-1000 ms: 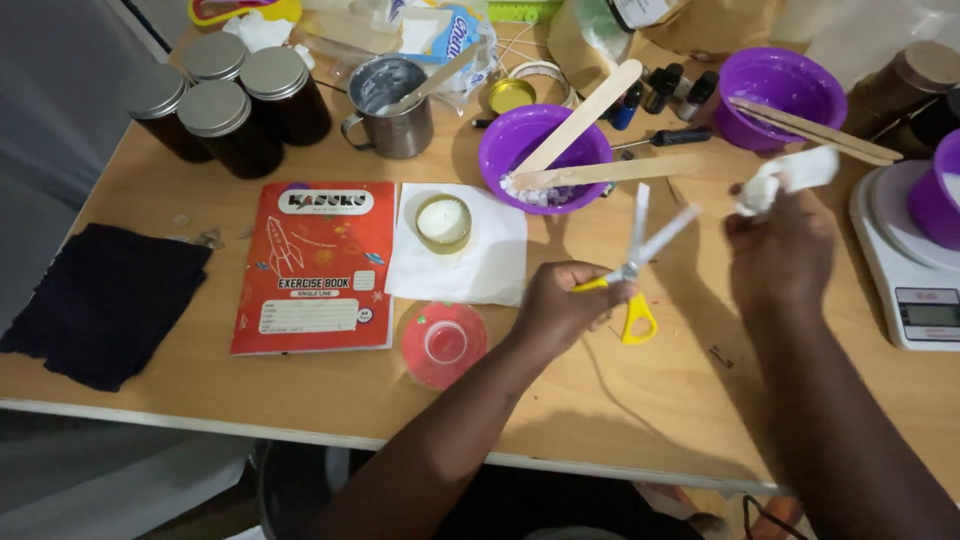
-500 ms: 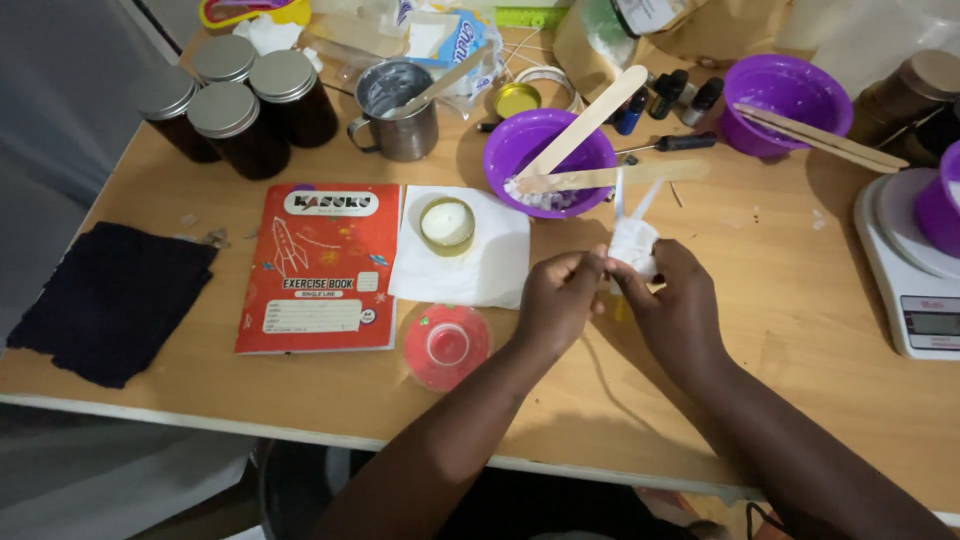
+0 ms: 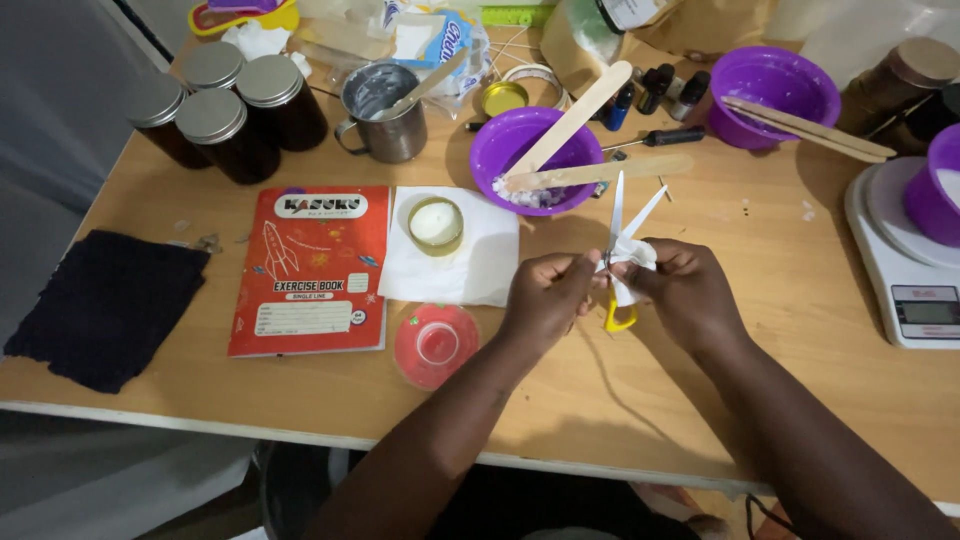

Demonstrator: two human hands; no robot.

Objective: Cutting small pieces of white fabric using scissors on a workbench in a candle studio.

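both hands meet over the middle of the wooden bench (image 3: 700,400), just in front of the purple bowl (image 3: 500,150). the left hand (image 3: 545,300) is closed round a pair of scissors (image 3: 615,235), whose yellow handle loop hangs out below the fingers while the two blades point up and away, parted in a narrow v; held that way, the metal is kept clear of the palm and open to the other hand. the right hand (image 3: 690,295) pinches a wad of white tissue (image 3: 630,255) against the blades near the pivot, fingers pressed together on it, so the paper wraps the steel where the blades cross, which reads as wiping. the bowl behind holds white flakes or wax and has two flat wooden stirring sticks (image 3: 580,110) propped across its rim, ends inside so any residue stays in the bowl. to the left a small candle tin (image 3: 436,224) filled with white wax sits on a white paper napkin (image 3: 480,270), likely to spare the surface from drips, touching a red exercise book (image 3: 310,270). a red lid (image 3: 436,345) lies near the left forearm. dark jars (image 3: 230,120) with metal lids cluster at the far left corner beside a metal mug (image 3: 385,105), and a kitchen scale (image 3: 900,260) carries another purple bowl at the right edge.
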